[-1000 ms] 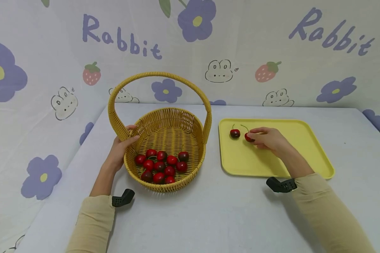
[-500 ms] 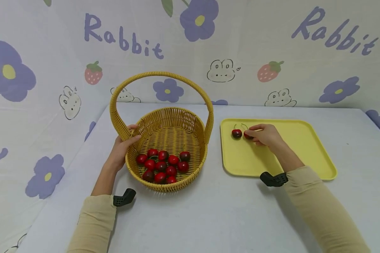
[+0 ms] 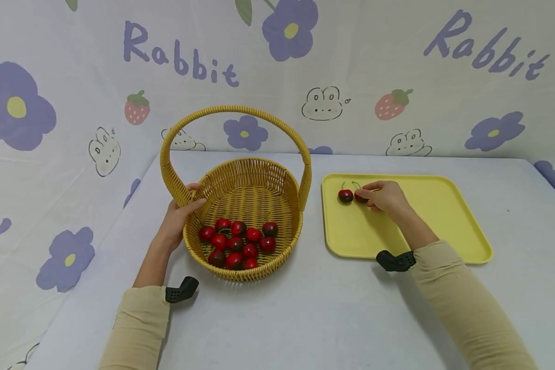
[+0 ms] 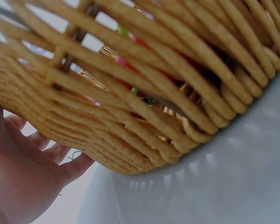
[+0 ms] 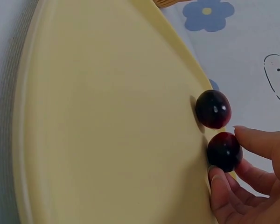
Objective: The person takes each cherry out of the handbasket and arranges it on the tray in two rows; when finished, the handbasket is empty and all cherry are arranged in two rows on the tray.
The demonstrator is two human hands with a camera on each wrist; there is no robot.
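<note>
Right hand [image 3: 385, 197]: fingers pinching cherry [image 5: 224, 151] on yellow tray [image 3: 435, 226], second cherry [image 3: 345, 196] just left; left hand [image 3: 178, 218] grips basket [image 3: 245, 205] rim

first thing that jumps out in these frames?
The woven basket with its tall arched handle, left of centre on the table, a heap of red cherries piled at its near side; the left hand grips its left rim. Right of it lies a yellow tray, where the right hand pinches one cherry next to another cherry at the far left corner.
</note>
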